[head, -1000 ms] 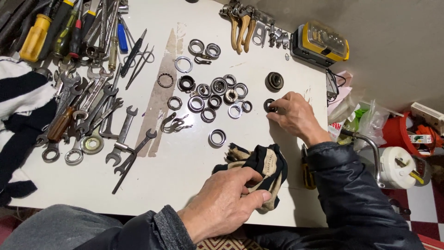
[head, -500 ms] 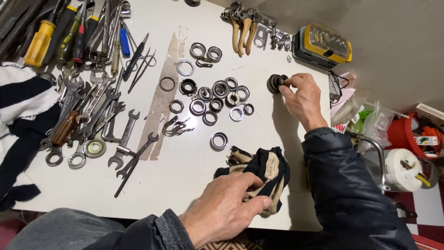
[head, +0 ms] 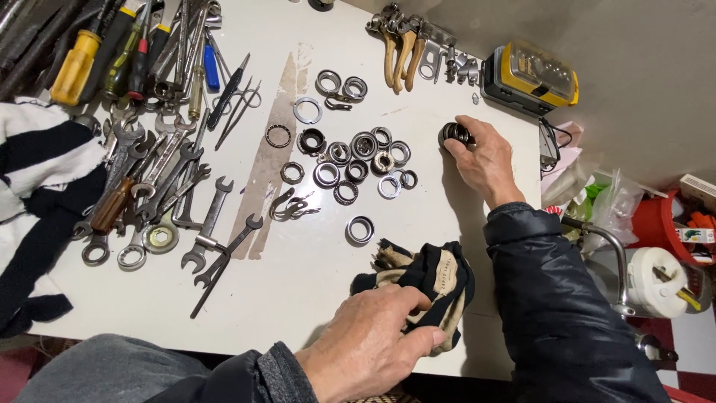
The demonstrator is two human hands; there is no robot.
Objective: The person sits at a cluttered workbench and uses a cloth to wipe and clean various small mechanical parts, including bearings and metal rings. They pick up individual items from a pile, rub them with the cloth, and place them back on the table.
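My right hand (head: 483, 158) reaches across the white table (head: 298, 269) and its fingertips grip a dark round bearing cup (head: 453, 134) standing at the right of the table. My left hand (head: 373, 343) rests at the near edge with its fingers closed on a black and tan rag (head: 429, 280). A cluster of several metal bearing rings and cups (head: 356, 160) lies left of my right hand. A single ring (head: 360, 229) sits just above the rag.
Many wrenches (head: 168, 186) and screwdrivers (head: 112, 52) crowd the left side, beside a black and white cloth (head: 37, 194). Brown-handled pliers (head: 399, 45) and a yellow case (head: 531, 78) lie at the far right. Bags and a red container (head: 660, 220) stand off the table's right edge.
My right hand moved from a small dark ring near the cluster up to the larger bearing cup farther away and grips it. My left hand stayed on the rag.
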